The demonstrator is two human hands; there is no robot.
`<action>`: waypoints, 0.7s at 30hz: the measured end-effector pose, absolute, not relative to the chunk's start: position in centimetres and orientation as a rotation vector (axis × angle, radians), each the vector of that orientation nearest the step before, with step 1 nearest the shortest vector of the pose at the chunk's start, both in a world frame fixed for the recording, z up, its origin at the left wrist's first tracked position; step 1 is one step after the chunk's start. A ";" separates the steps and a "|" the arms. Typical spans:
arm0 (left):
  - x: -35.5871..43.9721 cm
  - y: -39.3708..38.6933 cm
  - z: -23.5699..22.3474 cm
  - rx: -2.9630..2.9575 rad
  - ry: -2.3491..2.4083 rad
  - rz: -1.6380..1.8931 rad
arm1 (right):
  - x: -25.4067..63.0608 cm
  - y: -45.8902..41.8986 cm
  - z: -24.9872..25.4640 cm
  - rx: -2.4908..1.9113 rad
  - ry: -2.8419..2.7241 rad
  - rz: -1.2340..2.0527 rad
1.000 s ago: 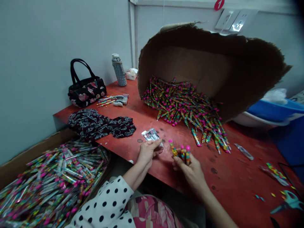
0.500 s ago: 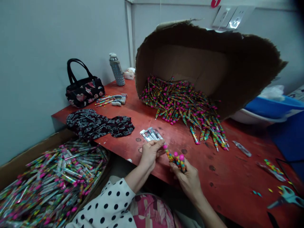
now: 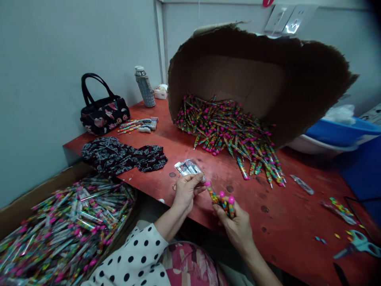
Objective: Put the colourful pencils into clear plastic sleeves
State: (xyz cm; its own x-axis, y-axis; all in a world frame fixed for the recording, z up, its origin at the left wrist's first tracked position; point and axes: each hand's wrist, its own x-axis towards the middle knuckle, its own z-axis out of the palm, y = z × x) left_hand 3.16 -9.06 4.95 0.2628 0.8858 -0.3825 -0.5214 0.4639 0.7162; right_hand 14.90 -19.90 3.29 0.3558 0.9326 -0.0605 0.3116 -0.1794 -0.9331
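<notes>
Our L hand (image 3: 187, 194) grips clear sleeves (image 3: 188, 167); R hand (image 3: 235, 226) pinches 3 pink-capped tubes (image 3: 220, 202); big loose heap (image 3: 226, 129) left; wrapped pile (image 3: 65, 234) done.

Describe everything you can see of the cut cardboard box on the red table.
The brown cardboard box lies tipped on its side on the red table, its open mouth facing the camera. The rim is ragged and torn-looking, with a flap curling at the top. Its plain inner walls rise above a heap of pink-capped, multicoloured tubes that spreads out of the mouth across the tabletop.
</notes>
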 end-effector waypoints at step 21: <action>4.0 -10.7 4.2 0.811 0.833 0.895 | 13.9 -17.9 4.6 -1.454 -0.794 1.129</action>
